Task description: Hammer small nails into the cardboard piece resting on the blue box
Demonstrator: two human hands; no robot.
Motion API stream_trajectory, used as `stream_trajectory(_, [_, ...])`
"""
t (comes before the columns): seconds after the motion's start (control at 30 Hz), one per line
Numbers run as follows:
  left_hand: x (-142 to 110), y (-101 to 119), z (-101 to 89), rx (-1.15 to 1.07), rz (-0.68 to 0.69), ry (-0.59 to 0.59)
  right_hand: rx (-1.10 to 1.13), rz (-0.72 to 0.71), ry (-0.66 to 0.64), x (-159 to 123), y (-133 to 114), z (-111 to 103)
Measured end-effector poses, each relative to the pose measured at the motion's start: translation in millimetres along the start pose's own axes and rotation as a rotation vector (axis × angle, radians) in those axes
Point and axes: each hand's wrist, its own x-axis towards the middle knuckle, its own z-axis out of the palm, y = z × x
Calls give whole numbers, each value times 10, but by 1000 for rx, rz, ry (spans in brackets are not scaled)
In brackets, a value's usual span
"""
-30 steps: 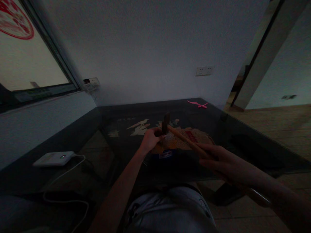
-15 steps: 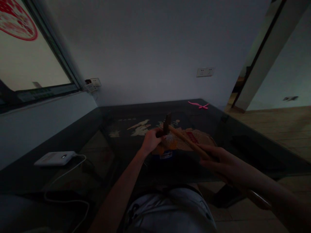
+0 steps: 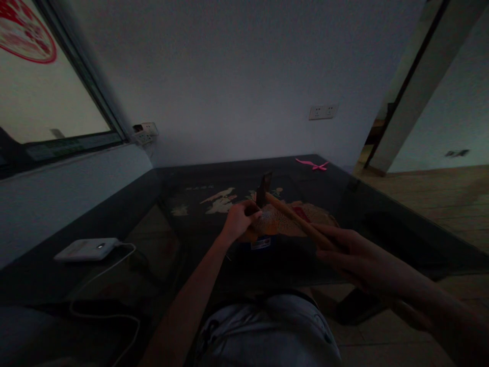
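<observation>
My right hand [image 3: 346,244] is wrapped around the wooden handle of a hammer [image 3: 291,215]. The hammer's dark metal head stands above the fingertips of my left hand [image 3: 240,221]. Thumb and fingers of that left hand are pinched together just below the head; what they hold, if anything, is too dark and small to make out. Under both hands lies a brown and orange patterned packet or sheet [image 3: 315,218] with a red patch. A blue item with a white label [image 3: 261,243] shows at its near edge, mostly lost in shadow.
A dark glossy table [image 3: 183,178] with a bird picture spreads before me. On its left lies a white power bank [image 3: 88,249] with a white cable [image 3: 100,275]. A pink ribbon [image 3: 314,165] lies at the back right, and a dark flat object [image 3: 397,237] at the right.
The hammer head has risen slightly and tilted above my left fingers. My left hand stays in nearly the same place.
</observation>
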Motion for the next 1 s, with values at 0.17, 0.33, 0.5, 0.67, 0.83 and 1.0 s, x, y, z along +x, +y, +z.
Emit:
stream_trajectory(0.17, [6, -1, 1, -2, -10, -3, 5, -6, 3, 12, -7, 19])
stream_trajectory(0.33, [7, -3, -1, -11, -15, -14, 71, 83, -22, -8, -15, 18])
stream_trajectory(0.5, [7, -5, -1, 7, -17, 10, 95, 53, -58, -7, -4, 31])
stream_trajectory(0.67, [5, -17, -4, -3, -15, -12, 64, 31, -24, 26, -5, 47])
stream_trajectory(0.83, [3, 6, -3, -14, -30, -2, 60, 44, -13, -24, -41, 8])
stream_trajectory(1.0, [7, -40, -6, -13, -11, -17, 71, 48, 27, -5, -6, 47])
